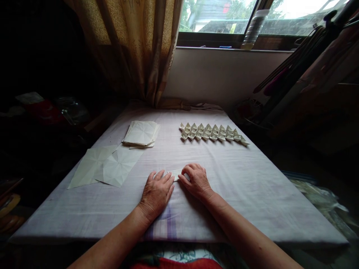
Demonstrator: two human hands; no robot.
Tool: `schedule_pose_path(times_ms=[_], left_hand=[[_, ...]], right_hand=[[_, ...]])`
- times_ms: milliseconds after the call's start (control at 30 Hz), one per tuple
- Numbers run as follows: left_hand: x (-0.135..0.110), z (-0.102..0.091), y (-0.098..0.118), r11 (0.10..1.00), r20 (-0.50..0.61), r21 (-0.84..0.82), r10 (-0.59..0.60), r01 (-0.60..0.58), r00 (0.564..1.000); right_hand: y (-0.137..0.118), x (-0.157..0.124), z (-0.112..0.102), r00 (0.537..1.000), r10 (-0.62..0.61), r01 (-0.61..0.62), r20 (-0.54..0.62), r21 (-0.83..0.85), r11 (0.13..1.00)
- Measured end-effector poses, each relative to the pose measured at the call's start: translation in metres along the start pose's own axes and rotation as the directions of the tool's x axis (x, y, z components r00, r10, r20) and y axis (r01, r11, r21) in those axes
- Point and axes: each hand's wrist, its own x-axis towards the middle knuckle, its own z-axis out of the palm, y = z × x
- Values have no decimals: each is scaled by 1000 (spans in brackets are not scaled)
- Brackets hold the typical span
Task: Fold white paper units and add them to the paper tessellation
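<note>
A small piece of folded white paper (176, 174) lies on the cloth between my two hands, partly covered by both. My left hand (158, 190) rests flat, fingers stretched out, its fingertips touching the paper's left end. With fingers curled and thumb close to the forefinger, my right hand (196, 180) grips the right end of the paper. Beyond it stand two rows of small folded paper pieces (208, 132) with pointed tips. To the left are a stack of creased square sheets (141, 133) and two loose creased sheets (119, 166), one overlapping the other.
A pale cloth covers the table (238, 201). A patterned curtain (131, 48) hangs down to its far edge. On the windowsill leans a clear bottle (254, 31). Plastic bags (322, 201) lie beyond the right edge, and dim clutter (46, 108) sits at the left.
</note>
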Motion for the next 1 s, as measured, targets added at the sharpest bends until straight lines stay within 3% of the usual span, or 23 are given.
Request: schedule_pose_path(times_ms=[267,533,633,700,833,933,1000], left_hand=[[2,-1,1,1000,18,7,0,0,1000],[1,-4,-4,1000,58,18,19,-20,998],[2,-4,-3,999,47,32,42,-44,998],[3,-4,-2,998,37,35,50,-51,998],[2,-3,-5,998,43,13,59,-60,997],[2,-6,-19,992,93,-26,127,-125,988],[2,-10,-32,968,136,-81,246,-237,960]], right_hand=[[-12,1,-2,998,30,-30,48,-3,1000],[12,-2,-7,995,82,-82,49,7,997],[14,-4,-9,999,40,-41,21,22,999],[10,-8,-11,998,-61,61,24,14,998],[-1,-16,-16,923,-291,302,251,-7,953],[0,-17,-24,888,-280,302,365,-4,953],[4,-15,-29,872,-283,303,401,13,953]])
